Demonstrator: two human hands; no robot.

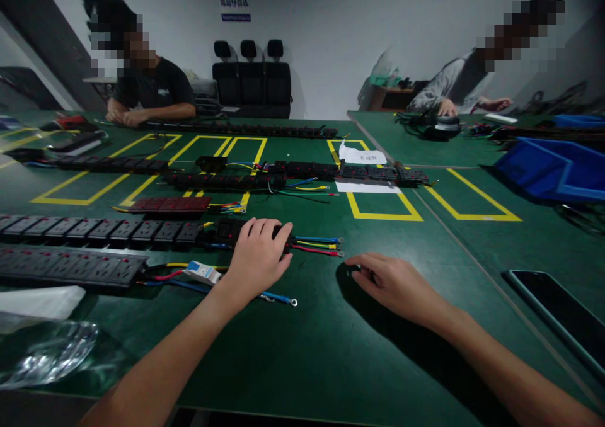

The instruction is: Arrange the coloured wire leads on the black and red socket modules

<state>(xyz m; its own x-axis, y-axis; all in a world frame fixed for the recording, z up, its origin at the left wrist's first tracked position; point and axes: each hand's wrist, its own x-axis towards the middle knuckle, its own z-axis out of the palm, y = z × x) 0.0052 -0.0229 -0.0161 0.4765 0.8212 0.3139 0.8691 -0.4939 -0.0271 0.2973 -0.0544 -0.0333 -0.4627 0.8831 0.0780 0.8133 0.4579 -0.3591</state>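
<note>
My left hand (259,254) lies over the right end of a long black socket strip (127,230), its fingers wrapped over the end block. Blue, yellow-green and red wires (316,245) with ring terminals stick out to the right of that hand. My right hand (390,282) hovers just right of the terminals, fingers curled, thumb near the index finger; nothing shows in it. Nearer to me is a second socket strip (75,266) with a white label (203,272) on its wires and a blue wire (278,298) ending in a ring, beneath my left forearm.
More socket strips (167,204) lie farther back on the green table (331,351). A phone (558,313) and a blue bin (553,169) are at the right, clear plastic (51,351) at the near left. Two people (161,93) sit across the table.
</note>
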